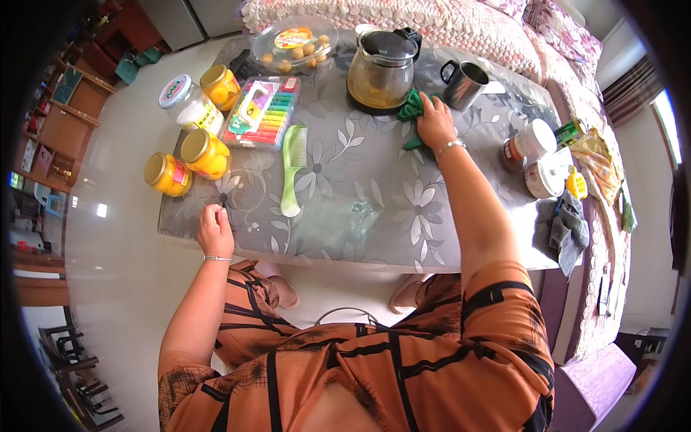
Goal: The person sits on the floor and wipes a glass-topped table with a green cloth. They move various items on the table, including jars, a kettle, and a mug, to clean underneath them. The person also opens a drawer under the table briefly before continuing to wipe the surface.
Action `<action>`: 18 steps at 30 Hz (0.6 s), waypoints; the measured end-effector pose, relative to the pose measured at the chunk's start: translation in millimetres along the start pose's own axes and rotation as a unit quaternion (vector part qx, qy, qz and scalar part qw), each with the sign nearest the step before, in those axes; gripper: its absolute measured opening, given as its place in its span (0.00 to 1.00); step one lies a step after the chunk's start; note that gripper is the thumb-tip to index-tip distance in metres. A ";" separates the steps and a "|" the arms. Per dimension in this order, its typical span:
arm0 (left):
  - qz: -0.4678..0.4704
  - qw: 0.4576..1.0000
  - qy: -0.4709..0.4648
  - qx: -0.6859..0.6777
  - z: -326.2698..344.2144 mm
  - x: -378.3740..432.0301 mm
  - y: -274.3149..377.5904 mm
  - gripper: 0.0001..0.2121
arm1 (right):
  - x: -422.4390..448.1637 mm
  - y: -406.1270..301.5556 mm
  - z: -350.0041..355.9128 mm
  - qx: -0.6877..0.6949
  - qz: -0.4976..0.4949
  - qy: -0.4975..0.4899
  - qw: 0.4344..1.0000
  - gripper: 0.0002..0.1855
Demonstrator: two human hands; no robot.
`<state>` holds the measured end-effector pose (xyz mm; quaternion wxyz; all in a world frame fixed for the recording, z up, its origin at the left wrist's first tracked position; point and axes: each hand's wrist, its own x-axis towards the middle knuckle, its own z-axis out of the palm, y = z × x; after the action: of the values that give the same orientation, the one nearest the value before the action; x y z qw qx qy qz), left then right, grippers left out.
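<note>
My right hand point(436, 123) presses a crumpled green cloth point(411, 106) onto the patterned grey table cover point(334, 173). Just left of the cloth stands a glass teapot point(379, 73) with a black lid and amber liquid inside. A stainless steel mug point(466, 86) is upright on the other side of my fingers. Near the table's left front edge, my left hand point(216, 229) is closed, and a small dark thing point(224, 200) sticks up from its fingertips; its kind is unclear. A green comb point(293, 170) lies flat between my hands.
Several jars of yellow fruit point(205, 154), a white-lidded jar point(189, 102) and a case of coloured pens point(263, 112) crowd the left. Behind them sits a clear plastic food container point(294, 46). At right are a lidded white pot point(545, 175) and a grey cloth point(569, 232) over the edge.
</note>
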<state>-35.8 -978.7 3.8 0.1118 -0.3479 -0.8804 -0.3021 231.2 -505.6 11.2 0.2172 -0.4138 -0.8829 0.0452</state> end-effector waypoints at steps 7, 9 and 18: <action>0.010 1.000 0.001 0.017 1.8 -0.3 -11.7 0.07 | -52.0 -23.6 -22.2 0.045 0.000 -0.055 0.997 0.31; 0.018 1.000 0.005 0.001 8.4 4.4 -9.8 0.07 | -109.0 -20.1 -41.9 0.064 -0.049 -0.050 0.996 0.32; 0.015 1.000 -0.006 -0.003 1.2 2.6 -27.3 0.09 | -285.0 -54.2 -140.5 0.067 -0.159 -0.134 0.976 0.35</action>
<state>-56.2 -992.2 -8.6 0.1105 -0.3630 -0.8749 -0.3010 412.3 -768.9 53.2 0.1288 -0.2432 -0.9534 0.1240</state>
